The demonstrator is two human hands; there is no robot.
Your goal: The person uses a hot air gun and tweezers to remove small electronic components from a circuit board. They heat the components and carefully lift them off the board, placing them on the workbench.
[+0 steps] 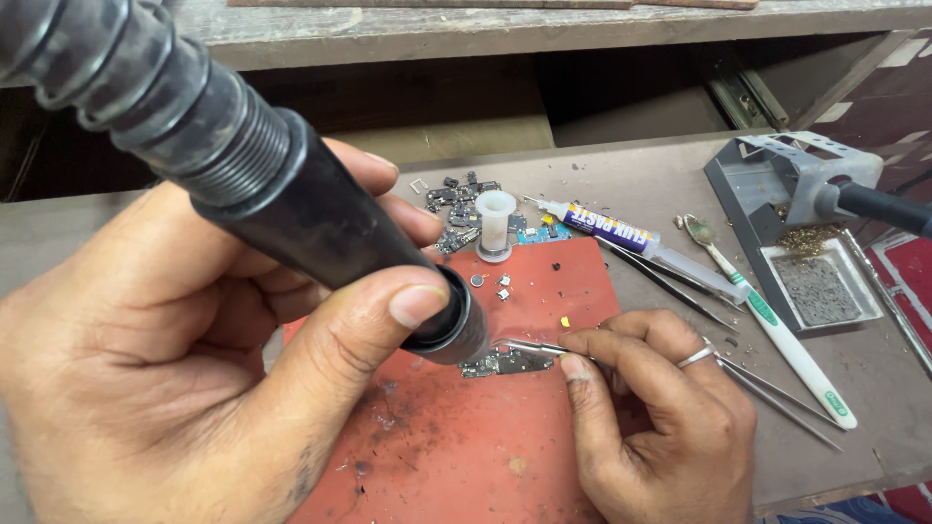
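Surface (pixel 641 184) of grey worn wood carries a red rubber work mat (pixel 466 437). Your left hand (pixel 165 378) has its fingers clamped round the black hot-air tool handle (pixel 291 199), nozzle aimed down-right at the small dark circuit board (pixel 505 364) just beneath it. Your right hand (pixel 660 417) pinches thin steel tweezers (pixel 529 345), fingers together, tips touching the board's top edge. The nozzle mouth hides behind your thumb.

We see from one camera on the person's head. It looks down and forward at a workbench (pixel 621 184) from very close. The left hand (pixel 165 359) fills the near left side. The red mat (pixel 485 427) sits in the middle, and a dark shelf opening lies at the top.
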